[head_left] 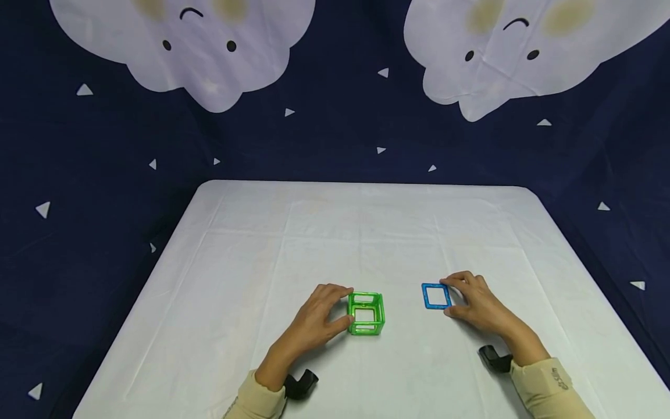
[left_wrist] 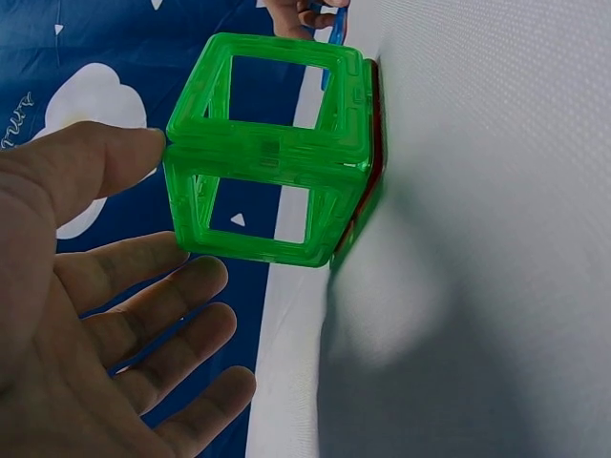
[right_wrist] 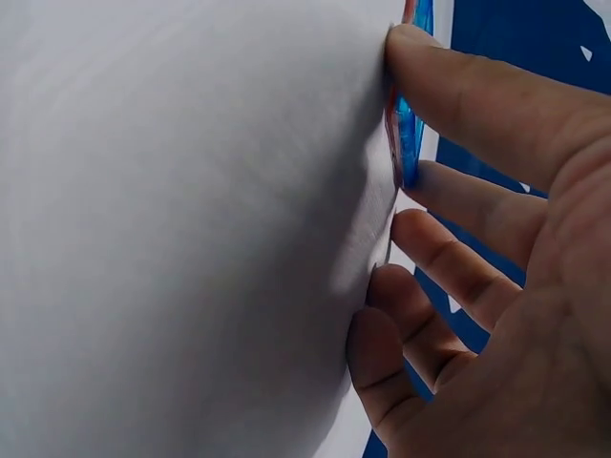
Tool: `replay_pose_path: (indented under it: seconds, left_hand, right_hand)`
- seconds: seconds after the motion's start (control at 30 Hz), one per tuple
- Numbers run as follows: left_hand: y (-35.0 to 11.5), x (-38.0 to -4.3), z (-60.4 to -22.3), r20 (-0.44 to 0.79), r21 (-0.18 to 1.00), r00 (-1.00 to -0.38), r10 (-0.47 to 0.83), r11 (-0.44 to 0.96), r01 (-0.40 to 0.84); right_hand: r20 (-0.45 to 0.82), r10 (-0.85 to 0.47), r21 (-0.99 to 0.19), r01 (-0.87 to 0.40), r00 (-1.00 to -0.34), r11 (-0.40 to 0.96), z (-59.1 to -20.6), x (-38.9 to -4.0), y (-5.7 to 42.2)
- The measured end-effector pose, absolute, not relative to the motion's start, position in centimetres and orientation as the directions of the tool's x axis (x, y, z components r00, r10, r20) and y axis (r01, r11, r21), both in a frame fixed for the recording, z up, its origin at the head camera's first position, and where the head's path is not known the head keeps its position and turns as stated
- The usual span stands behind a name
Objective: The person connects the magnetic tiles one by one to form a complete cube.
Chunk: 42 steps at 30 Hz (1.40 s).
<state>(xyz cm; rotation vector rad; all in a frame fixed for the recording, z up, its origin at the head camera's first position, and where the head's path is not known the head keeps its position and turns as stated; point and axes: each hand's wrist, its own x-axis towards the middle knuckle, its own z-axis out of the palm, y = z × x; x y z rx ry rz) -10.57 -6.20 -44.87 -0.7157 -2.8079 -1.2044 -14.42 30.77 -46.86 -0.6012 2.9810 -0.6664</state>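
Observation:
A cube of green see-through magnetic tiles (head_left: 366,323) stands on the table in front of me. My left hand (head_left: 316,317) holds it by its left side, thumb at the near corner and index finger at the far one. The left wrist view shows the other three fingers spread away from the cube (left_wrist: 272,162). To the right, a single blue square magnetic tile (head_left: 437,306) with an open middle lies flat, low over the cloth. Thumb and index finger of my right hand (head_left: 478,302) pinch its right side. In the right wrist view the blue tile (right_wrist: 409,129) shows edge-on, partly hidden by the thumb.
A white cloth covers the table (head_left: 314,238). A dark blue backdrop (head_left: 335,134) with white clouds and small triangles hangs behind and beside it. Black wrist mounts (head_left: 300,385) stick out below both hands. A strip of cloth separates the cube from the blue tile.

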Motion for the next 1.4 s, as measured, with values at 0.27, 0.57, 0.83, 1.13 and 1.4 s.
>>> replay_pose_path:
  seconds: [0.27, 0.57, 0.83, 1.13, 1.4]
  left_hand:
    - [-6.3, -10.5, -45.0, 0.177, 0.698, -0.895, 0.409, 0.589, 0.407]
    - [-6.3, -10.6, -44.9, 0.175, 0.696, -0.893, 0.414, 0.589, 0.409]
    - [-6.5, -10.7, -44.9, 0.166, 0.700, -0.893, 0.418, 0.588, 0.406]
    - [-6.5, -10.5, -44.9, 0.162, 0.701, -0.887, 0.432, 0.582, 0.411]
    - [-6.5, -10.4, -44.9, 0.169, 0.699, -0.889, 0.425, 0.584, 0.412]
  right_hand:
    - [0.100, -0.379, -0.408, -0.385, -0.920, 0.828, -47.1, -14.4, 31.0]
    - [0.058, -0.338, -0.476, -0.324, -0.939, 0.818, -46.5, -14.1, 30.9]
    - [0.065, -0.316, -0.540, -0.300, -0.946, 0.786, -45.2, -13.6, 29.9]
    - [0.120, -0.347, -0.555, -0.352, -0.930, 0.753, -44.3, -13.3, 28.4]
    - [0.150, -0.369, -0.563, -0.386, -0.917, 0.731, -43.7, -13.1, 26.9]
